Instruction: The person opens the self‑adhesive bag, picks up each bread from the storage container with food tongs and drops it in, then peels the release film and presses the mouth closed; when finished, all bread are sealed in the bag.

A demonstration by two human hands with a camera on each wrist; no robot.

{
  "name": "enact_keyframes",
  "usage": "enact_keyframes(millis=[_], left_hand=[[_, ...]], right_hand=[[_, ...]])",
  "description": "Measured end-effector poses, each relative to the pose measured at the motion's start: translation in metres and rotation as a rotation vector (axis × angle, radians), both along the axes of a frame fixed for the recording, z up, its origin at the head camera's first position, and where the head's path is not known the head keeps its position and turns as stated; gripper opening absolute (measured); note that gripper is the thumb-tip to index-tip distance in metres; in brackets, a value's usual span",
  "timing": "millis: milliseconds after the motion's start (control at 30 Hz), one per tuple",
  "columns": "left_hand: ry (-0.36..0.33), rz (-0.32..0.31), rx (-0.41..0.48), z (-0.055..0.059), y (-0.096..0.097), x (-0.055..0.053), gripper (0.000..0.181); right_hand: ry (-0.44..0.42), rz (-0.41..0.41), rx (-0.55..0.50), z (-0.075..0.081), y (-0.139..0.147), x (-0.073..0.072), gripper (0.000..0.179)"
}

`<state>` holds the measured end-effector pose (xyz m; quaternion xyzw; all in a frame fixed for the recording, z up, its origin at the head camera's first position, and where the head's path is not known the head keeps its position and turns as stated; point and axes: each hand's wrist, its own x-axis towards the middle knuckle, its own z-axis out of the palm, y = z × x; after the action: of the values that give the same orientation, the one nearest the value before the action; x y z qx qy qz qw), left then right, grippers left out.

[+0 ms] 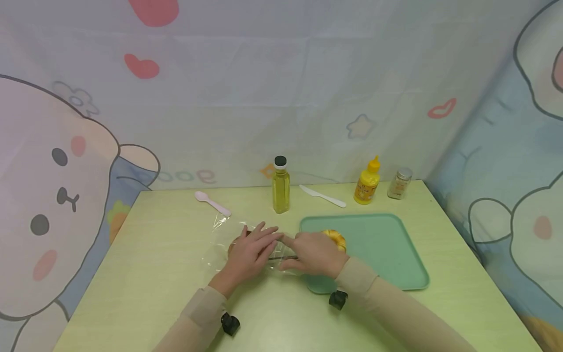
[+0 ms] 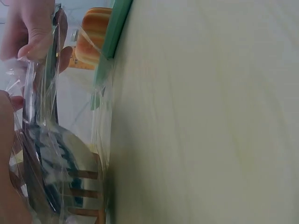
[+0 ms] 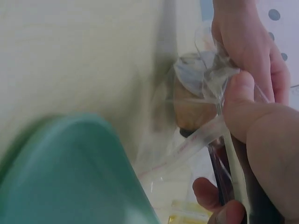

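Note:
A clear plastic bag lies on the pale green table left of a teal tray. My left hand rests flat on it with the fingers stretched out. My right hand pinches the bag's right end between thumb and fingers, close to the left fingertips. Inside the wrap lies a metal fork, with its tines near a brown object that I cannot identify. A golden bread roll sits on the tray, just behind my right hand.
Along the back edge stand an oil bottle, a yellow squeeze bottle and a small spice jar. A white plastic knife and a pink spoon lie there too. Cartoon curtains close in the back and right sides.

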<state>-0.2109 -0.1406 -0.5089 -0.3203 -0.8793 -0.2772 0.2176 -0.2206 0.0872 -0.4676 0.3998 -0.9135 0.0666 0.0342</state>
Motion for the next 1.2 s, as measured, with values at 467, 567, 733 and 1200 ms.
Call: enact_keyframes(millis=[467,567,733,1200], left_hand=[[-0.061,0.021,-0.033,0.002,-0.006,-0.001,0.032],[-0.089,0.027,-0.043,0.001,-0.007,-0.003,0.035],[-0.083,0.013,-0.058,0.005,-0.008,-0.006,0.034],[-0.124,0.055,0.009,0.007,-0.027,-0.007,0.028]], right_hand=[[0.004,-0.024,0.018,-0.004,0.002,0.003,0.080],[-0.007,-0.022,0.014,-0.003,0.003,0.002,0.077],[-0.017,-0.032,0.021,0.000,0.006,-0.001,0.079],[-0.072,-0.019,-0.010,0.012,0.043,-0.006,0.079]])
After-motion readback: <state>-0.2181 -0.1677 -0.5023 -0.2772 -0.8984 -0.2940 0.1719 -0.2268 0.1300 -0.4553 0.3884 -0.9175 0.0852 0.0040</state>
